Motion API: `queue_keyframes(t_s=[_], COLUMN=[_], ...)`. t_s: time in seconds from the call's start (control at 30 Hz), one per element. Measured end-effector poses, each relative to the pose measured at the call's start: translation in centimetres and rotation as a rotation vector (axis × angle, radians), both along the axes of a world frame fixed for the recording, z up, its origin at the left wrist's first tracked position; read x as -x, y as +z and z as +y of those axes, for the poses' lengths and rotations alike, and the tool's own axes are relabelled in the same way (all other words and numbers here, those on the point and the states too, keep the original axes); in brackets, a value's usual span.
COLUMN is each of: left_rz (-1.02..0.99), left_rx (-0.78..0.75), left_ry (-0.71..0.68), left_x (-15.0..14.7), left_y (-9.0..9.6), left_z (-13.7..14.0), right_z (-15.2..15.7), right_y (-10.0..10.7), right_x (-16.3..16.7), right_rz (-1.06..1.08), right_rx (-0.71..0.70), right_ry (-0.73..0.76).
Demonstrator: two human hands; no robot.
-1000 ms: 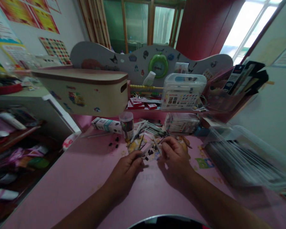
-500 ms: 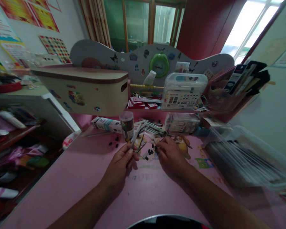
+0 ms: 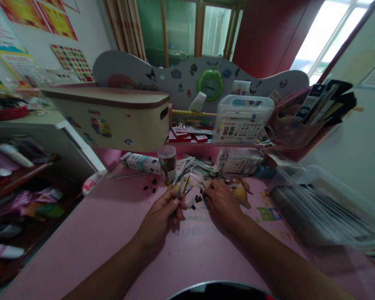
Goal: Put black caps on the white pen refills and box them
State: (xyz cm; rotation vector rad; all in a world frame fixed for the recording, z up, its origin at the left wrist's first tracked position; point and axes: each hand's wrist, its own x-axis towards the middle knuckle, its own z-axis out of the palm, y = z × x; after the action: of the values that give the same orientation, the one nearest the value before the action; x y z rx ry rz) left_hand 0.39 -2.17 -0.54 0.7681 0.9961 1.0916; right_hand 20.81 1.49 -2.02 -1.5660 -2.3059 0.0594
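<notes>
My left hand [image 3: 165,208] pinches a slim pale pen tube [image 3: 180,187], which points up and away from me. Its thumb lies along the lower end. To the right, my right hand [image 3: 220,200] rests low over the table with fingertips together; whatever they hold, if anything, is hidden. Several small black caps [image 3: 197,199] lie on the table between the hands, and a few more black caps [image 3: 154,181] lie left of the clear plastic jar [image 3: 167,160]. Behind the hands, a loose heap of thin pen tubes [image 3: 203,167] spreads out.
The pink table [image 3: 112,233] carries a white-and-teal box [image 3: 140,161] at the back left. At the right stands a clear bin [image 3: 325,212] of long thin sticks. A clear plastic case [image 3: 239,161] is at the back, below a shelf with a cream storage box [image 3: 112,121].
My left hand has shifted slightly right and turned, and its tube stands more upright. My right hand stays almost in place among the caps.
</notes>
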Motion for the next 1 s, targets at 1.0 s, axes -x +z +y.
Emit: queue_keyframes(t_s=[1.0], left_rz=[0.775], left_rx=[-0.43], left_ry=[-0.219], left_x=[0.3], left_y=[1.2], left_z=[-0.6], right_z=[-2.6], right_y=[1.5], right_x=[1.4], right_rz=[1.571], right_rx=[0.732], right_ry=[-0.115])
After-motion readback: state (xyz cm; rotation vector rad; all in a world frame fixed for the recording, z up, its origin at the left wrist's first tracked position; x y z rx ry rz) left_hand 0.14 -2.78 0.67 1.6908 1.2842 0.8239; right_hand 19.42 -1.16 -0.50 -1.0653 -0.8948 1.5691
